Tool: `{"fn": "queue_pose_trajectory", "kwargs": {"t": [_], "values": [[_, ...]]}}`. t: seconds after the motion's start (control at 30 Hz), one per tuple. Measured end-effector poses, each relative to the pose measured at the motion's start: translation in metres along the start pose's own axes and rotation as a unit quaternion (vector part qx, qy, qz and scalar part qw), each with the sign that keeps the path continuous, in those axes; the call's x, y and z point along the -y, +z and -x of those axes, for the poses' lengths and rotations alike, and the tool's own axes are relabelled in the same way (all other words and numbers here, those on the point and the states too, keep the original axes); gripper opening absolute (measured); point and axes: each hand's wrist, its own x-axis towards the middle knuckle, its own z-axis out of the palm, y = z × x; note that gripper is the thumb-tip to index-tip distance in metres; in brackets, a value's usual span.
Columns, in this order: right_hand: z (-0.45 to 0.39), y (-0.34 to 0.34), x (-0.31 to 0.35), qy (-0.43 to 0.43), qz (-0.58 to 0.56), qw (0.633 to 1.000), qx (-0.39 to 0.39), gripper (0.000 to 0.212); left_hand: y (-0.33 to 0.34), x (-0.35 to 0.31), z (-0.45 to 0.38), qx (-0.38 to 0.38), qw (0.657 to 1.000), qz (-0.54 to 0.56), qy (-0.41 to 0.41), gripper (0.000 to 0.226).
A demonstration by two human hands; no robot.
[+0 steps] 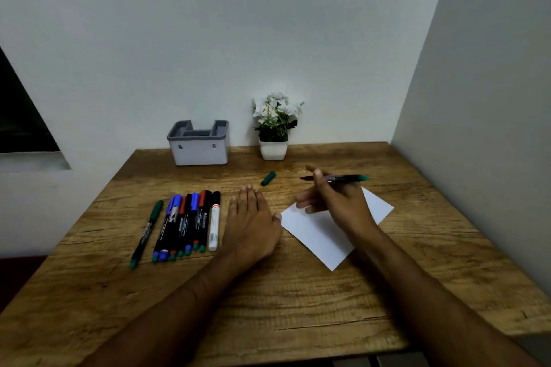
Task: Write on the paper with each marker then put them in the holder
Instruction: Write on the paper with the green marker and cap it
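A white sheet of paper (322, 232) lies on the wooden table (298, 292) right of centre. My right hand (334, 197) hovers over its far edge, shut on an uncapped green marker (346, 178) held level, tip pointing left. The marker's green cap (268, 178) lies on the table beyond my hands. My left hand (252, 223) rests flat, fingers apart, just left of the paper, holding nothing. Several capped markers (185, 223) lie side by side to its left, a green one (147, 232) slightly apart. A grey holder (198, 143) stands at the back by the wall.
A small white pot of white flowers (275, 128) stands right of the holder against the wall. A side wall closes in along the table's right edge. The table's left edge runs diagonally beside the markers.
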Motion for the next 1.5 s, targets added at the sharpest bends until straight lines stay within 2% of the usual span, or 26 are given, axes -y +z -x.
{"fn": "queue_pose_trajectory", "kwargs": {"t": [0.13, 0.27, 0.3, 0.5, 0.63, 0.9, 1.5], "values": [[-0.001, 0.022, 0.001, 0.013, 0.024, 0.999, -0.019, 0.037, 0.001, 0.001, 0.000, -0.006, 1.000, 0.003, 0.003, 0.071], [0.001, 0.028, -0.015, 0.055, 0.050, 0.996, -0.049, 0.008, 0.002, 0.004, -0.002, -0.006, 1.000, 0.008, 0.007, 0.070], [0.001, 0.027, -0.016, 0.052, 0.051, 0.996, -0.050, 0.007, 0.002, 0.004, -0.002, -0.007, 1.000, 0.011, 0.009, 0.069], [0.004, 0.033, -0.013, 0.015, 0.140, 0.988, -0.055, 0.010, 0.001, 0.010, -0.004, -0.012, 0.999, 0.031, 0.026, 0.067], [0.001, 0.033, -0.010, -0.023, 0.200, 0.979, -0.017, 0.011, 0.001, 0.008, -0.003, -0.012, 0.999, 0.019, 0.024, 0.070], [0.002, 0.032, -0.014, -0.028, 0.205, 0.978, -0.007, 0.013, 0.002, 0.011, -0.003, -0.012, 0.999, 0.036, 0.033, 0.064], [0.002, 0.037, -0.015, -0.030, 0.228, 0.973, 0.015, 0.014, 0.003, 0.009, -0.003, -0.020, 0.999, 0.026, 0.027, 0.070]]}}
